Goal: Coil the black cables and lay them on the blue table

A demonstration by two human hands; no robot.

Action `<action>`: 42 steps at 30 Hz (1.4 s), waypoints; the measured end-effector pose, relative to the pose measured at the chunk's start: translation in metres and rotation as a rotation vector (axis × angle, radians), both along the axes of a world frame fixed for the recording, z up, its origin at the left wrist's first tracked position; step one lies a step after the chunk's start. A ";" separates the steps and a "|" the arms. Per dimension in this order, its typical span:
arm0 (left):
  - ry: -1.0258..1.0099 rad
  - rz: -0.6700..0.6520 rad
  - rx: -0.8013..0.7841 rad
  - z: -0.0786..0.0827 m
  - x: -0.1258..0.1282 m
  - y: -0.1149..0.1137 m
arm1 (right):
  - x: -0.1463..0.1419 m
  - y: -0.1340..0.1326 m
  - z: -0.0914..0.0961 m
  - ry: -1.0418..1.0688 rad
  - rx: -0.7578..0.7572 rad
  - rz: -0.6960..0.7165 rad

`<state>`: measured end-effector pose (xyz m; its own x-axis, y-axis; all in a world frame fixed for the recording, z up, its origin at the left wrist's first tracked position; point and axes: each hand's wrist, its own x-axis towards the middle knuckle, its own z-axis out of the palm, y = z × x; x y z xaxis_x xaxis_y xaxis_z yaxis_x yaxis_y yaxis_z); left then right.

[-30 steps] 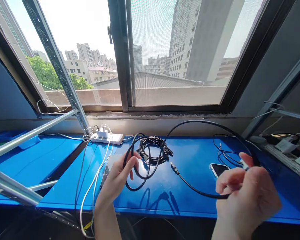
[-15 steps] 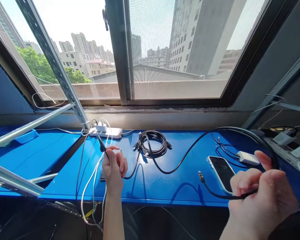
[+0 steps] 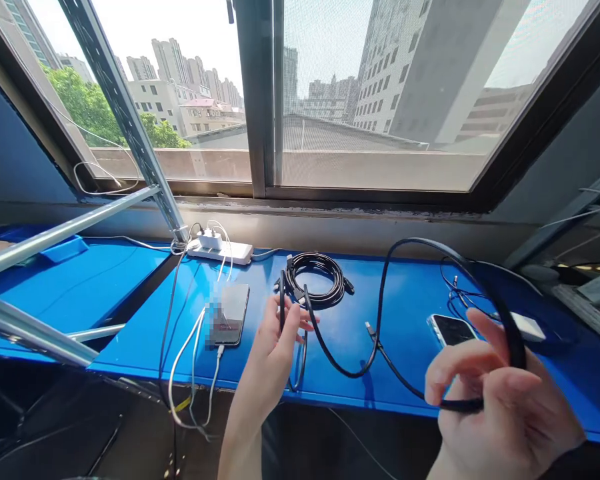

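My left hand (image 3: 275, 347) is closed with thumb and fingertips on a black cable (image 3: 282, 300), one end of which points up beside a coiled black cable (image 3: 339, 287) lying on the blue tabletop (image 3: 340, 340). At the lower right, my right hand (image 3: 503, 403) is curled around the same kind of black cable, which rises from it in a tall loop (image 3: 420, 243). From the right hand a short length runs left to a metal-tipped plug (image 3: 370, 328) hanging over the blue surface. Which strands join up behind the left fingers is hard to make out.
Left of my left hand lies a dark phone (image 3: 236, 310) with a white cable (image 3: 215, 380) plugged in. A second phone (image 3: 450, 328) and a white adapter (image 3: 527, 327) sit near my right hand. A white power strip (image 3: 237, 252) and metal shelf post (image 3: 145, 153) stand behind.
My left hand has moved right, toward the coil, uncovering the phone on the left. The cable at my right hand now stands up in a larger loop, and its plug has shifted left.
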<state>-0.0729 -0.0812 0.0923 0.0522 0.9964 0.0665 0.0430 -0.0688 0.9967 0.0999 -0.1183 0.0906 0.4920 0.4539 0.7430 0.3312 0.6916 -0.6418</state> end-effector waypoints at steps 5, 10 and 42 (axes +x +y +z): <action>-0.096 -0.143 -0.018 0.005 0.009 -0.008 | -0.001 0.002 -0.002 -0.104 -0.215 0.119; -0.218 -0.149 0.058 0.007 0.020 -0.013 | -0.018 0.000 0.006 -0.091 -0.454 0.225; 0.135 0.069 0.363 -0.010 0.007 0.026 | -0.018 0.019 0.000 -0.391 -0.610 0.414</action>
<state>-0.0658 -0.0550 0.0819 0.0182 0.9109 0.4122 0.1885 -0.4080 0.8933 0.0819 -0.0997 0.0910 -0.0456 0.9194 0.3906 0.4038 0.3746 -0.8346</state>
